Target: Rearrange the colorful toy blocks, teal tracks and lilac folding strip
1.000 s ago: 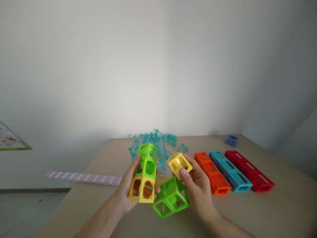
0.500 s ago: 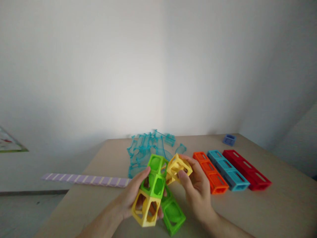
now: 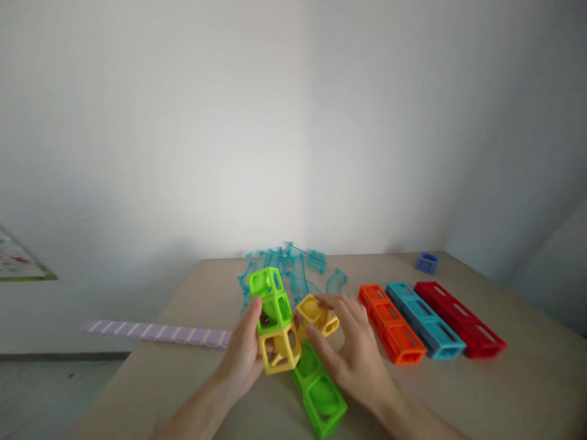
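Note:
My left hand [image 3: 245,339] grips a tower of hollow cube blocks [image 3: 275,308], two green over one yellow, raised above the table and tilted. My right hand [image 3: 358,345] is just right of it, thumb and fingers apart at some loose yellow cube blocks [image 3: 312,310]. Its fingertips reach the yellow blocks, which seem to lie low by the table; the exact contact is partly hidden. Under and between my hands a joined row of green cube blocks [image 3: 323,397] lies on the table, its far end partly covered by the tower.
Rows of orange [image 3: 389,324], light blue [image 3: 424,321] and red blocks [image 3: 458,318] lie at the right. A single blue-violet block [image 3: 427,263] sits at the back right. Clear teal track pieces [image 3: 298,275] are piled at the back. A purple striped strip [image 3: 156,333] overhangs the left table edge.
My left hand has shifted the green and yellow tower left and slightly up. My right hand has lowered the yellow block away from the tower, and its fingers have spread.

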The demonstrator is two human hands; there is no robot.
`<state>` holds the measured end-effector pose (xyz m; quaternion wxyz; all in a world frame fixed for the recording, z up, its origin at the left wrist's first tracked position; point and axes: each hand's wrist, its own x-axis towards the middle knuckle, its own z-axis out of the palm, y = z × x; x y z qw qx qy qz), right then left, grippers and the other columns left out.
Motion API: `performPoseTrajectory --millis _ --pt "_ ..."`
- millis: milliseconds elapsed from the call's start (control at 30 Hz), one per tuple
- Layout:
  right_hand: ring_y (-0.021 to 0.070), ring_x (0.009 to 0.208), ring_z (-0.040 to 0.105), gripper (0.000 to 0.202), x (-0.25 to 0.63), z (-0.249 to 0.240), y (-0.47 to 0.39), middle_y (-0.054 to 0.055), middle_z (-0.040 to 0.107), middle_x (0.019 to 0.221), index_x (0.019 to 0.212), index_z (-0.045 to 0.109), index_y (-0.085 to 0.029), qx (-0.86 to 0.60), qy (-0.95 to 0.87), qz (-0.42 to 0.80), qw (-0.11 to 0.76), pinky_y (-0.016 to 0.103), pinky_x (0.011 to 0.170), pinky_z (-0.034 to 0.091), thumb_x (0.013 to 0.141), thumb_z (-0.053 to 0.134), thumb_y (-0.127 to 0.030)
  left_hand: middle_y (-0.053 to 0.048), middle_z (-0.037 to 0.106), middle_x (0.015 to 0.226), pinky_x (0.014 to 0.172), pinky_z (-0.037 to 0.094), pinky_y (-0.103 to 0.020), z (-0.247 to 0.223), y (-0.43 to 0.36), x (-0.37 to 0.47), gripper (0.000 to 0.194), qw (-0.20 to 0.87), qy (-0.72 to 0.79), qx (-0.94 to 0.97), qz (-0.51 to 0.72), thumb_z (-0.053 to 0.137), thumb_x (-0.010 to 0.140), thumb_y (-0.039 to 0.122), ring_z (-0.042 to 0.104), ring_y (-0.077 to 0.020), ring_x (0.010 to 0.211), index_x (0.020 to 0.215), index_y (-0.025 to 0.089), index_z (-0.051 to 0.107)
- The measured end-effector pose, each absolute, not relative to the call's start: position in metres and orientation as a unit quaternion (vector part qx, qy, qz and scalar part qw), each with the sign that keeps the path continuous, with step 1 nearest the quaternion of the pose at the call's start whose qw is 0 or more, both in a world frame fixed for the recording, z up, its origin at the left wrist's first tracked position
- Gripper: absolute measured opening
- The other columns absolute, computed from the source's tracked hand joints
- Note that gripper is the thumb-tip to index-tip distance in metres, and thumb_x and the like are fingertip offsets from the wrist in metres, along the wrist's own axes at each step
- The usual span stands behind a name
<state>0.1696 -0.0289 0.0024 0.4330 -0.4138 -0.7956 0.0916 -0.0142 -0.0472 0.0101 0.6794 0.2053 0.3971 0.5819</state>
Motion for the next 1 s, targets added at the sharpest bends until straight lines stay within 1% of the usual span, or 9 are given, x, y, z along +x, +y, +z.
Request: performPoseTrajectory --millis 67,167,267,400,533,667,800,867,1000 --pt "0.0257 0.093 0.055 0.042 0.169 0.008 -0.038 0.007 0.062 0.099 0.123 0.048 -0.024 -0.381 -0.812 0.103 0.43 0.042 0.08 0.044 0.084 0.06 -0.035 -0.012 0.075 0.089 0.076 0.056 -0.04 0.008 -0.049 -0.011 0.042 0.667 0.35 0.233 0.616 0.058 0.083 0.051 0.07 -0.0288 0.089 0.103 0.015 0.069" --pt "0.0271 0.09 0.053 0.048 0.166 0.013 -0.046 0.007 0.063 0.099 0.123 0.046 -0.023 -0.363 -0.831 0.095 0.411 0.043 0.076 0.042 0.081 0.063 -0.039 -0.011 0.072 0.107 0.088 0.052 -0.04 0.002 -0.052 -0.009 0.045 0.665 0.297 0.268 0.631 0.058 0.083 0.053 0.064 -0.0294 0.107 0.107 0.016 0.069" --pt "0.0276 0.095 0.051 0.052 0.163 0.015 -0.047 0.009 0.063 0.11 0.124 0.047 -0.022 -0.363 -0.839 0.088 0.395 0.048 0.086 0.038 0.078 0.065 -0.037 -0.009 0.069 0.116 0.095 0.049 -0.038 -0.005 -0.052 -0.009 0.042 0.666 0.286 0.276 0.631 0.054 0.087 0.048 0.059 -0.0273 0.115 0.112 0.018 0.068" --pt "0.0275 0.101 0.051 0.046 0.161 0.017 -0.045 0.006 0.064 0.115 0.116 0.052 -0.024 -0.355 -0.846 0.085 0.388 0.056 0.104 0.021 0.074 0.069 -0.034 -0.009 0.069 0.117 0.096 0.048 -0.039 -0.008 -0.052 -0.009 0.04 0.672 0.285 0.271 0.628 0.052 0.089 0.045 0.057 -0.0274 0.118 0.115 0.018 0.066" --pt "0.0273 0.105 0.052 0.043 0.161 0.018 -0.044 0.003 0.067 0.102 0.112 0.054 -0.025 -0.356 -0.847 0.088 0.385 0.058 0.109 0.009 0.072 0.069 -0.03 -0.012 0.071 0.111 0.095 0.049 -0.042 0.0 -0.054 -0.009 0.042 0.684 0.284 0.262 0.619 0.059 0.083 0.047 0.058 -0.0311 0.115 0.107 0.015 0.07" --pt "0.0261 0.107 0.053 0.04 0.164 0.017 -0.042 0.001 0.068 0.101 0.11 0.054 -0.027 -0.359 -0.844 0.103 0.384 0.058 0.111 0.004 0.073 0.066 -0.024 -0.015 0.072 0.107 0.095 0.049 -0.044 0.006 -0.054 -0.011 0.049 0.695 0.289 0.241 0.612 0.061 0.079 0.056 0.06 -0.0336 0.113 0.096 0.011 0.072" --pt "0.0259 0.113 0.051 0.011 0.165 0.016 -0.042 0.001 0.067 0.108 0.092 0.058 -0.026 -0.352 -0.844 0.113 0.388 0.058 0.11 0.007 0.082 0.059 -0.024 -0.016 0.072 0.103 0.095 0.049 -0.046 0.008 -0.05 -0.012 0.051 0.709 0.281 0.221 0.608 0.054 0.083 0.056 0.062 -0.0332 0.11 0.095 0.01 0.071" --pt "0.025 0.115 0.05 0.005 0.165 0.014 -0.043 0.003 0.063 0.114 0.09 0.057 -0.025 -0.342 -0.843 0.121 0.397 0.057 0.11 0.011 0.087 0.054 -0.022 -0.016 0.073 0.099 0.092 0.05 -0.046 0.01 -0.049 -0.012 0.05 0.711 0.277 0.204 0.613 0.051 0.086 0.054 0.064 -0.032 0.105 0.095 0.01 0.07" --pt "0.0227 0.105 0.054 0.009 0.166 0.006 -0.045 0.005 0.06 0.11 0.089 0.056 -0.023 -0.322 -0.801 0.196 0.464 0.046 0.1 0.035 0.092 0.047 -0.022 -0.014 0.075 0.09 0.086 0.054 -0.041 0.012 -0.045 -0.015 0.046 0.701 0.262 0.191 0.635 0.044 0.091 0.049 0.068 -0.0283 0.096 0.09 0.011 0.07"
